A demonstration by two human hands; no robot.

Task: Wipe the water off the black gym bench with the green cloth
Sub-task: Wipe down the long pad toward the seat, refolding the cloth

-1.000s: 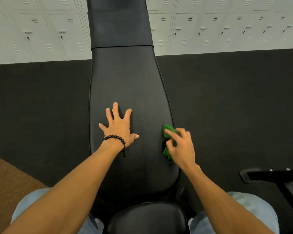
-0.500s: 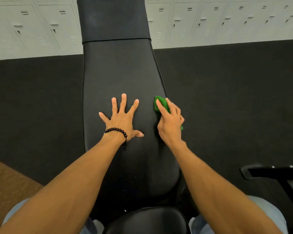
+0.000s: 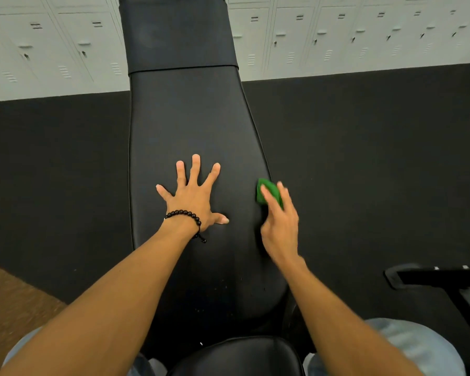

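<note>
The black gym bench [image 3: 190, 118] runs straight away from me, its long padded back in the middle of the view. My left hand [image 3: 193, 196], with a black bead bracelet at the wrist, lies flat on the pad with fingers spread. My right hand [image 3: 278, 226] holds the small green cloth [image 3: 266, 192] against the bench's right edge; fingers cover most of the cloth and the hand is motion-blurred. A few tiny specks show on the pad near me, below the hands.
The bench's separate seat pad [image 3: 236, 356] sits between my knees. Black rubber floor [image 3: 364, 158] lies on both sides. White lockers [image 3: 337, 33] line the far wall. A black metal frame [image 3: 440, 278] stands at the right, and a brown floor patch [image 3: 8, 297] at the lower left.
My right hand with the cloth slid forward along the bench's right edge, then shifted slightly outward to the edge. My left hand stays pressed flat on the pad.
</note>
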